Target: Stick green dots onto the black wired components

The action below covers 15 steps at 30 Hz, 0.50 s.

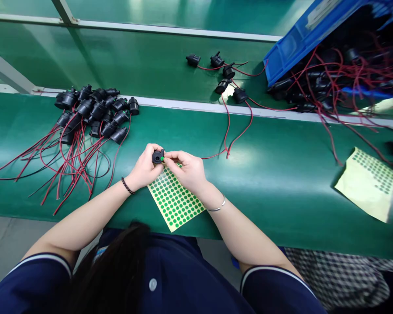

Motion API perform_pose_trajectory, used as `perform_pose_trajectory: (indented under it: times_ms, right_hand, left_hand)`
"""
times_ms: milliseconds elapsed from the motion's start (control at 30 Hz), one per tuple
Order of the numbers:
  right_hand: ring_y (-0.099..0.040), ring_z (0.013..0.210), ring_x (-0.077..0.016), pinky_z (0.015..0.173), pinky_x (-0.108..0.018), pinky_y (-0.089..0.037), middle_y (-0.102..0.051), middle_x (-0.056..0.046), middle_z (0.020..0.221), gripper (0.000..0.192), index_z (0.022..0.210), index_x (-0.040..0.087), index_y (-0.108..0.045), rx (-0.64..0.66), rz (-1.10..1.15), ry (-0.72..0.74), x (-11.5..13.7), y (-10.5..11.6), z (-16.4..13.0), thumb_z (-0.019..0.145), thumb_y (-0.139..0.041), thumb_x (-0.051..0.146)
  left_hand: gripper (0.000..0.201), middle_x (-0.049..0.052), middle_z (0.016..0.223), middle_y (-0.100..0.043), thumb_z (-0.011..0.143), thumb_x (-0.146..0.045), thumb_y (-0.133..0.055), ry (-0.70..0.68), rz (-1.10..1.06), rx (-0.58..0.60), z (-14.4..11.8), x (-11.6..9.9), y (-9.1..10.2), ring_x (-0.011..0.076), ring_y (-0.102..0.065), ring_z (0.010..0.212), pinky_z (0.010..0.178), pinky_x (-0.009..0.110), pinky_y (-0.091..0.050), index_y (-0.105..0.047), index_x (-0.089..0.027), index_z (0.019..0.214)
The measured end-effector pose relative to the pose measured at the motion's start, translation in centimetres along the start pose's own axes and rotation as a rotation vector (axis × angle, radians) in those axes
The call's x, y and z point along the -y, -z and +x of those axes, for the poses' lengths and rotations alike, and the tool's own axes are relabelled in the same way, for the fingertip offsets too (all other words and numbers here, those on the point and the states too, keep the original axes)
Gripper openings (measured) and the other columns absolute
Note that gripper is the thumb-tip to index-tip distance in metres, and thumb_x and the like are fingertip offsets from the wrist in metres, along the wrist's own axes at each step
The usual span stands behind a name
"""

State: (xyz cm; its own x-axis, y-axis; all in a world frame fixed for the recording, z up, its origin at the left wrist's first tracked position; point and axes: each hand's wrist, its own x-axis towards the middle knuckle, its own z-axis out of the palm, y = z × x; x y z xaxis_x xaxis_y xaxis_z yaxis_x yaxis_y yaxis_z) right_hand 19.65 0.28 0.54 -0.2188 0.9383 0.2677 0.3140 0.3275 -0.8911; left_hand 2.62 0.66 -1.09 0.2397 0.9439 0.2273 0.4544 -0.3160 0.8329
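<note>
Head view. Item: connector (157, 156), black, small, trailing a thin red wire; pinched in left hand (146, 168), above the dot sheet (174, 198). Right hand (187, 168) closed on a green dot (163, 158) at its face. Judged light, rigid, with a limp lead; grip the body. Further connectors at 10 o'clock (94, 111).

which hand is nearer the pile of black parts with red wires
Left. The left hand sits just right of the pile; the right hand is farther right, over the sticker sheet.
</note>
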Motion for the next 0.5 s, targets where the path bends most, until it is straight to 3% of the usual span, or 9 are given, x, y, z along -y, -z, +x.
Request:
perform_pose_trajectory:
  times_ms: [300, 500]
  right_hand:
    - [-0.074, 0.080, -0.0162, 0.077, -0.028, -0.058, -0.079, -0.002, 0.091, 0.014, 0.093, 0.023, -0.072, -0.032, -0.200, 0.160, -0.20, -0.01, 0.01, 0.094, -0.058, 0.024]
    - [-0.073, 0.073, -0.0138, 0.071, -0.024, -0.057, -0.078, -0.001, 0.086, 0.012, 0.092, 0.021, -0.071, -0.078, -0.183, 0.136, -0.14, -0.27, 0.05, 0.094, -0.060, 0.023]
  left_hand:
    - [0.030, 0.004, 0.100, -0.059, 0.074, -0.011, -0.054, 0.007, 0.007, 0.029, 0.07, -0.46, 0.16, 0.0173, -0.060, 0.090, 0.081, 0.033, -0.050, -0.044, -0.021, 0.101]
    - [0.031, 0.004, 0.098, -0.058, 0.072, -0.011, -0.054, 0.019, -0.004, 0.038, 0.12, -0.46, 0.17, 0.0167, -0.059, 0.088, 0.080, 0.032, -0.049, -0.045, -0.020, 0.101]
